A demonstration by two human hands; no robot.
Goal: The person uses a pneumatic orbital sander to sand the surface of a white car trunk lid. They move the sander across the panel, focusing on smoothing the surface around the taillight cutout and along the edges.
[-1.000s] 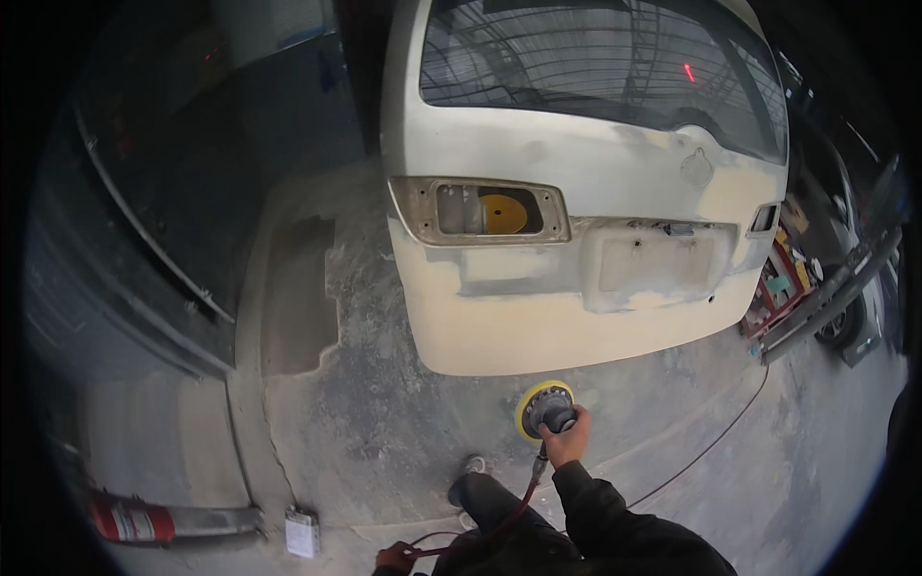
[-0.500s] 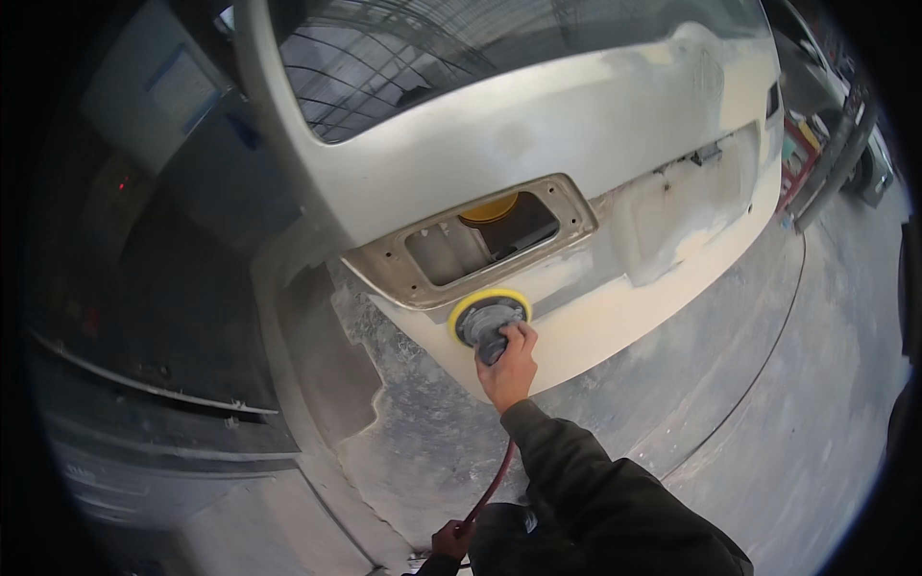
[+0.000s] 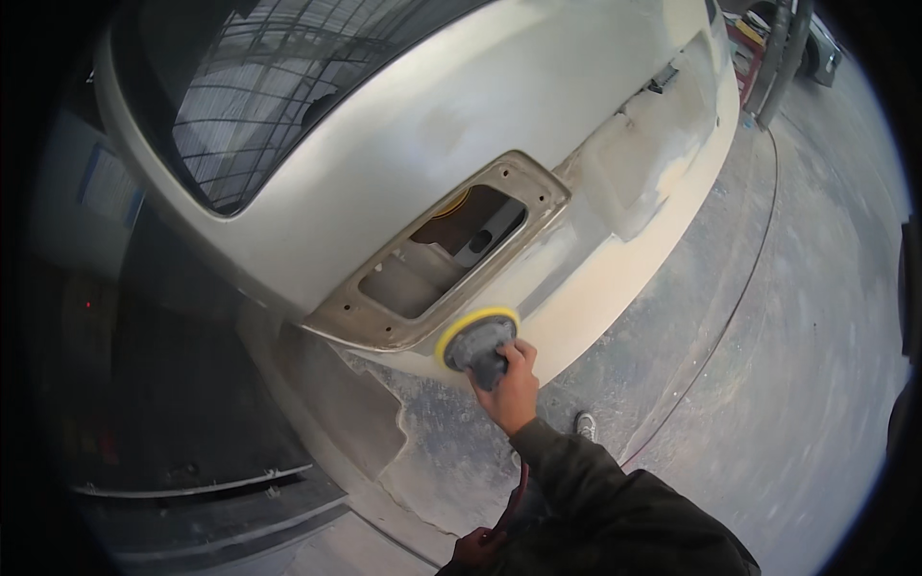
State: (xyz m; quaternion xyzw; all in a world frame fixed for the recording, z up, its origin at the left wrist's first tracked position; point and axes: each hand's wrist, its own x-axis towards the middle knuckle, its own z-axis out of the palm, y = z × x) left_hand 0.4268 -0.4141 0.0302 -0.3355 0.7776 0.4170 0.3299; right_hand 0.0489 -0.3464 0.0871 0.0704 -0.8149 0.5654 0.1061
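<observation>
My right hand (image 3: 511,389) grips a pneumatic disc sander (image 3: 477,334) with a yellow pad, held at the lower part of a vehicle tailgate (image 3: 375,134) of silver paint with cream filler patches. The sander is just below a bare-metal lamp opening (image 3: 336,315) with screw holes and a dark interior. My left hand (image 3: 478,545), at the bottom edge and partly hidden by my right sleeve, is closed around a red air hose (image 3: 511,501).
A dark panel with metal rails (image 3: 192,486) stands on the left. At the upper right are a red rack (image 3: 744,53), grey posts (image 3: 776,67) and a car (image 3: 826,62). A hose (image 3: 720,336) runs across the grey floor (image 3: 788,288); my shoe (image 3: 586,427) shows below the tailgate.
The sander in my right hand has moved up from over the floor to the tailgate's lower panel. My view has come closer and turned, so the tailgate now appears more slanted.
</observation>
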